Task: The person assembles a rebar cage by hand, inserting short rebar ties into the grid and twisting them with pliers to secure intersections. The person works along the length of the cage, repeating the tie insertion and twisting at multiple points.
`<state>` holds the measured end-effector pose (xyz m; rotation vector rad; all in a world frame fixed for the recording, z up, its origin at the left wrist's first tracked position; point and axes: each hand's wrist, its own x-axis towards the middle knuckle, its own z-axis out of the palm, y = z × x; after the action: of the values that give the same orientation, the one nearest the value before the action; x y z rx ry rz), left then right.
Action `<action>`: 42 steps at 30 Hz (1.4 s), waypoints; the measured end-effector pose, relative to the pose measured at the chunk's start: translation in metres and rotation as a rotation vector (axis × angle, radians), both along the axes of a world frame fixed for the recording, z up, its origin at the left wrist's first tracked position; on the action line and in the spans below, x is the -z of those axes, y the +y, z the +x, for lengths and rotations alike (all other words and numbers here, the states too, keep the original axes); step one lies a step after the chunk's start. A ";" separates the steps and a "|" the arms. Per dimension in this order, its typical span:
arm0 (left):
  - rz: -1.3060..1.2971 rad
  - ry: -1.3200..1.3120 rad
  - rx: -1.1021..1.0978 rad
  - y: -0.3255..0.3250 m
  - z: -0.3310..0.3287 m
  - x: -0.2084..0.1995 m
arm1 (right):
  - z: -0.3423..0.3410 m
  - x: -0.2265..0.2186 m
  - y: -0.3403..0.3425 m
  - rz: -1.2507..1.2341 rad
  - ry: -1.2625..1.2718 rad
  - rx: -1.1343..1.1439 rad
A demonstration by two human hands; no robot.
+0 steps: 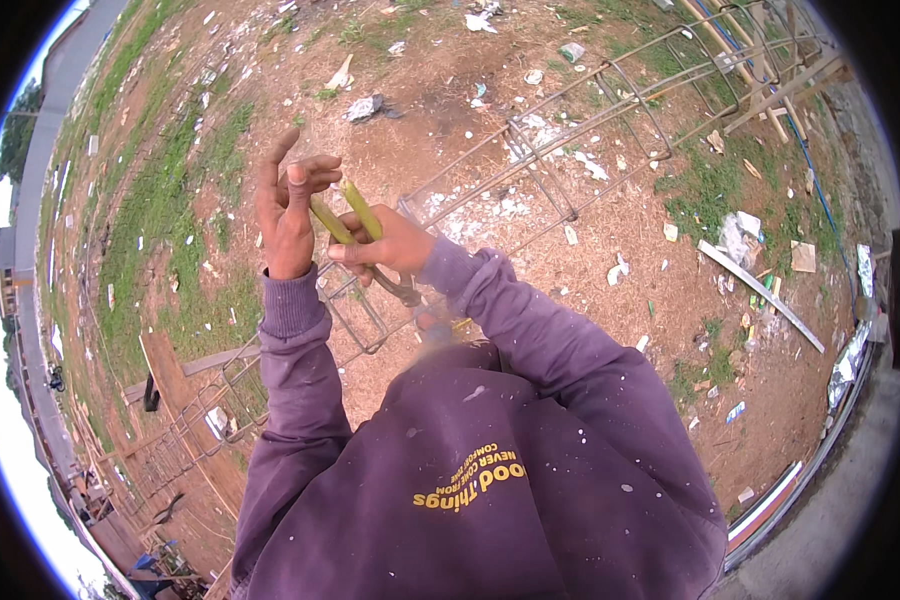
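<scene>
Pliers with yellow-green handles (363,212) are in my right hand (392,244), in front of my chest. The two handles stand apart and point away from me. The metal jaws point back toward my body and are partly hidden and blurred. My left hand (292,215) is raised just left of the handle ends. Its fingers are spread and slightly bent, with nothing seen in them. Below both hands runs a long steel rebar cage (570,213) of straight bars and square stirrups, passing partly behind my arms.
Wooden planks (185,420) lie across the cage at lower left. To the right, a pale strip (765,295) rests on the ground near a concrete edge (850,440). A blue hose (820,185) runs at upper right. Litter dots the dirt and grass.
</scene>
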<state>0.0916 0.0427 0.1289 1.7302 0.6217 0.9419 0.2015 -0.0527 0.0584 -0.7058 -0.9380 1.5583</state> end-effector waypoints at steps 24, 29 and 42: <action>-0.588 0.391 1.393 -0.347 0.203 0.121 | 0.180 0.042 -0.418 0.027 0.896 1.886; -0.946 0.473 1.158 -0.347 0.234 0.116 | 0.222 0.036 -0.420 0.036 0.563 2.026; -0.665 0.252 0.607 -0.316 0.436 0.083 | 0.359 0.125 -0.520 -0.140 0.990 1.733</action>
<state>0.5272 -0.2730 0.0464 1.3035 0.4514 0.0638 0.5610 -0.5728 -0.0668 -0.4290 0.5641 0.1973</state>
